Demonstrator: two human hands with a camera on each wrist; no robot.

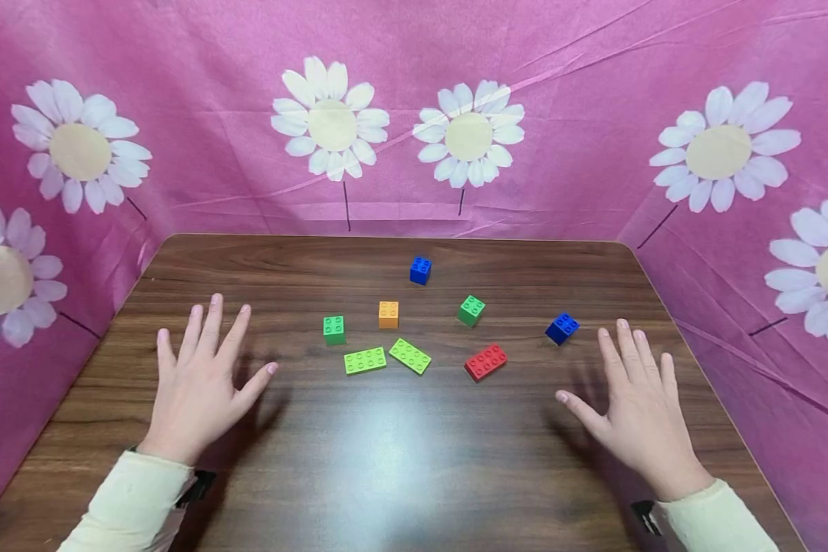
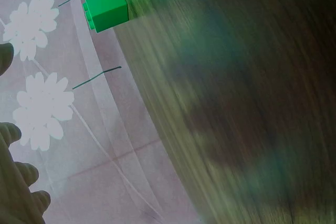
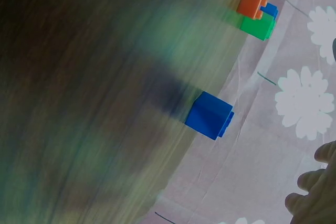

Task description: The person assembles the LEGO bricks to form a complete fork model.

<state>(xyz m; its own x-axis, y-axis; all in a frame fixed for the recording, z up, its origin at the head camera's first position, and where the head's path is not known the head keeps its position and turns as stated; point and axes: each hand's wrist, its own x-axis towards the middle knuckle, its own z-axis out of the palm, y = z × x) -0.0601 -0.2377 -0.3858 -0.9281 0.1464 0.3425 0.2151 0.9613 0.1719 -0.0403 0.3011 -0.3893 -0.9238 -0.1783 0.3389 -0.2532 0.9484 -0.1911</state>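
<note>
My left hand (image 1: 200, 379), fingers spread, is over the left side of the table and holds nothing. Nearest to it is a green square brick (image 1: 334, 330), seen side-on in the left wrist view. On the right, my right hand (image 1: 638, 406) is spread too, its fingertips close to a blue square brick (image 1: 562, 328). Between the hands lie two lime green long bricks, one (image 1: 365, 361) beside the other (image 1: 410, 356), and a red long brick (image 1: 486, 363). Behind them are an orange square brick (image 1: 389, 315), another green brick (image 1: 471, 310) and a second blue brick (image 1: 420, 270).
The dark wood-grain table (image 1: 400, 475) has rounded far corners. A pink cloth (image 1: 214, 138) printed with large white daisies hangs behind it and along both sides. Glare from a light falls on the table's middle. Pale sleeves cover both forearms, with black straps at the wrists.
</note>
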